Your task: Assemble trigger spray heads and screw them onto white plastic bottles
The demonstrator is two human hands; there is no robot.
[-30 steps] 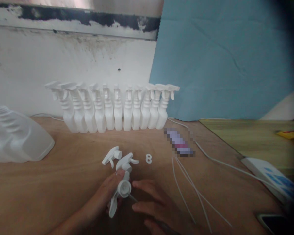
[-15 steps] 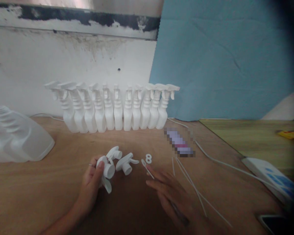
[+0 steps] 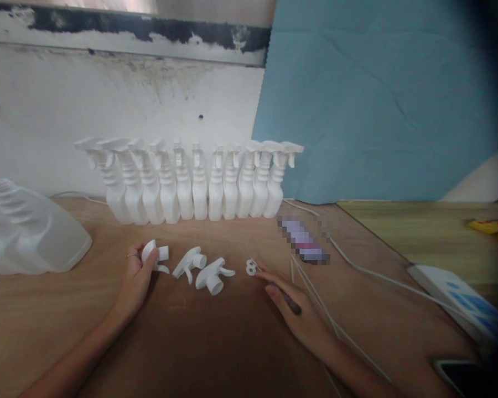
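My left hand (image 3: 133, 276) is closed around a white trigger spray head (image 3: 162, 254) at the left of the loose parts. Two more spray heads lie on the wooden table beside it: a middle spray head (image 3: 191, 260) and a right-hand spray head (image 3: 212, 277). In my right hand (image 3: 305, 318) is a slim tool with a dark handle (image 3: 290, 301); its exact kind I cannot make out. My fingertips and the thin end of the tool are at some small white rings (image 3: 251, 268), which form a figure-eight shape.
A row of white spray bottles (image 3: 199, 193) with heads on stands along the wall. White bottles without heads (image 3: 37, 237) are at the left. Thin white tubes (image 3: 321, 298), a pixelated phone-like object (image 3: 302, 240) and a white cable (image 3: 373, 273) lie at the right.
My left hand has moved left and away from me with the spray head, apart from the other two. My right hand has brought the tool's end onto the small rings.
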